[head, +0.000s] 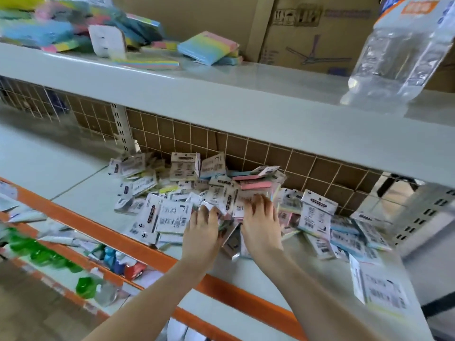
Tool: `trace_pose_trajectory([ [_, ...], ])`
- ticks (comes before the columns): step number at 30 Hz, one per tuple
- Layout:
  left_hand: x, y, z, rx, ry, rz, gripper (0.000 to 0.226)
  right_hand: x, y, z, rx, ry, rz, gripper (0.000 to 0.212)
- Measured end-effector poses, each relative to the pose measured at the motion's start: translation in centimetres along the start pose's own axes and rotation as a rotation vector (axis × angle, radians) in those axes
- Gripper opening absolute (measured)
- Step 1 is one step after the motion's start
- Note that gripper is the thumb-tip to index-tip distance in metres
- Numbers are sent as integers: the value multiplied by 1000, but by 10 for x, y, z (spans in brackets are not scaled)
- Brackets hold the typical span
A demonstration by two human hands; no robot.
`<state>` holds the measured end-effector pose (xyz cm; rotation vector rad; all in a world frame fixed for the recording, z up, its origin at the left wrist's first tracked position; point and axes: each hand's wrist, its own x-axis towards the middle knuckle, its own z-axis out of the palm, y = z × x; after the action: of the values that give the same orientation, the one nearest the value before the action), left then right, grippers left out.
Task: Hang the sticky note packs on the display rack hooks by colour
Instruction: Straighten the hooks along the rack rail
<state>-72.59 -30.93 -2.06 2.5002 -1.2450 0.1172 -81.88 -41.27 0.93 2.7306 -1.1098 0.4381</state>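
Observation:
A heap of sticky note packs (pixel 177 183) lies on the lower shelf (pixel 81 173), most face down with white barcode labels showing; pink (pixel 254 185), blue (pixel 344 226) and yellow edges peek out. My left hand (pixel 203 227) reaches into the front of the heap, fingers bent over a small pack; the frame is blurred, so whether it grips is unclear. My right hand (pixel 261 222) lies beside it, fingers spread and pressed on the packs. A wire grid panel (pixel 258 148) backs the shelf. No hooks are visible.
The upper shelf (pixel 221 99) holds larger rainbow note pads (pixel 209 48), a white card (pixel 107 43) and a clear plastic bag (pixel 398 52). Cardboard boxes (pixel 315 33) stand behind. The orange shelf edge (pixel 103 232) runs diagonally; green items (pixel 41 252) sit below.

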Motion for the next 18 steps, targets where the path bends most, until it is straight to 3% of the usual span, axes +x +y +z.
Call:
trace_pose_trajectory([
  [7, -5, -7, -11, -90, 45, 53, 54, -19, -1, 0, -3, 10, 51, 56],
  [12, -10, 0, -37, -264, 138, -10, 39, -26, 2, -17, 80, 69, 84, 45],
  [14, -8, 2, -46, -378, 168, -59, 34, -25, 4, -27, 238, 22, 155, 37],
  [18, -3, 3, -51, -716, 204, -98, 30, -24, 8, -51, 679, 136, 374, 22],
])
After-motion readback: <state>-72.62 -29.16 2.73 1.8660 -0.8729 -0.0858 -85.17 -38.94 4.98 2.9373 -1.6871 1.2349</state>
